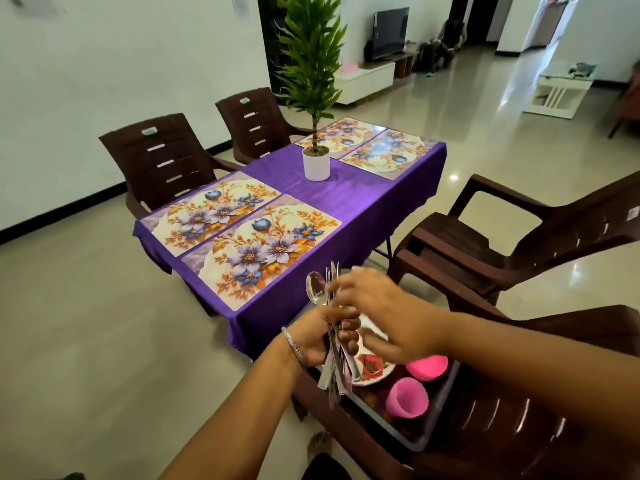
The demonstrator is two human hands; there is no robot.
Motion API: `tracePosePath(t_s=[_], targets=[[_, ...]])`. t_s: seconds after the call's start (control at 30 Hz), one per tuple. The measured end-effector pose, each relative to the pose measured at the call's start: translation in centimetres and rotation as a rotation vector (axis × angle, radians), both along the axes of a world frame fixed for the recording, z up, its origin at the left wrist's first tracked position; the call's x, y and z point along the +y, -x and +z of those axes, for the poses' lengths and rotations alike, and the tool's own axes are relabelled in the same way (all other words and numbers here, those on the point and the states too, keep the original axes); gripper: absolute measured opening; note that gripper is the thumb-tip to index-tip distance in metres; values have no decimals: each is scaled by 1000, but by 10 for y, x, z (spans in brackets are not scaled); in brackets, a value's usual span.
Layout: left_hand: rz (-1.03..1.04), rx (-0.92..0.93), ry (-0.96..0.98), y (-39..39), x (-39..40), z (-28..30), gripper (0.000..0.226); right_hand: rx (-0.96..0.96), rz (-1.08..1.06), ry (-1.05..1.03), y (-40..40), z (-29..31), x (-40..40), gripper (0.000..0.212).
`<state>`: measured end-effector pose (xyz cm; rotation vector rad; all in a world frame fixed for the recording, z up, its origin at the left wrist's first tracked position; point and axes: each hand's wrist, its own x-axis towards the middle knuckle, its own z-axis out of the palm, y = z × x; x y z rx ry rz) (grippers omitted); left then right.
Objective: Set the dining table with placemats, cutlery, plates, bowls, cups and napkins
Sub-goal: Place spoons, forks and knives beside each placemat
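— What's she got there?
— Her left hand [313, 336] grips a bundle of cutlery [334, 344] over the tray [429, 434]; the right hand [377, 308], fingers loose, touches the handles.
— And beyond?
— Four flowered placemats [263, 249] lie on the purple table [349, 199]. No readable writing.

Place: a home, an open dining and living room.
Dining area, centre: table with purple cloth [363, 202], floral placemats [263, 251], brown plastic chairs [162, 157], potted plant [313, 98].
Living area, upper right: television [390, 32] on a low white cabinet [367, 79], small white table [557, 95].
Floor: glossy tiles [86, 323].
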<state>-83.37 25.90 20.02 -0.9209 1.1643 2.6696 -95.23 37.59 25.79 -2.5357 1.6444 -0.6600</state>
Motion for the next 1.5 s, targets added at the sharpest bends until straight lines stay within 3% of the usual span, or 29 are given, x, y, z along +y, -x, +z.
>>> tracePosePath(t_s=[0.1,0.17,0.27,0.4,0.47,0.63,0.67,0.73,0.87,1.03,1.17,1.37,1.5], targets=[[-71,77,9,0,4,14,27,-558,-433,-124,9,29,-25,63],[-92,35,64,3,7,16,27,-690,-582,-399,7,37,-46,77],[-47,-25,142,7,21,24,21,-598,-619,-589,-8,31,-64,65],[76,-96,234,-2,22,26,17,-538,-687,-484,-20,13,-77,24],[111,-108,269,-11,20,26,12,-547,-662,-459,-25,8,-81,29],[232,-65,239,-35,8,24,21,-725,-599,-513,-44,12,-96,90],[257,-65,237,-40,2,26,24,-784,-579,-552,-49,11,-102,88],[306,-80,246,-49,-11,30,23,-852,-525,-588,-59,5,-116,63],[380,-97,265,-74,-43,34,31,-758,-509,-415,-89,0,-156,17],[441,-70,175,-120,-96,32,32,-626,-432,-388,-136,-3,-218,29],[476,-58,168,-166,-151,38,30,-510,-335,-406,-182,5,-274,56],[459,-64,158,-232,-228,48,24,-508,-351,-304,-249,6,-362,11],[408,-75,136,-262,-268,49,21,-494,-310,-353,-276,5,-407,19]])
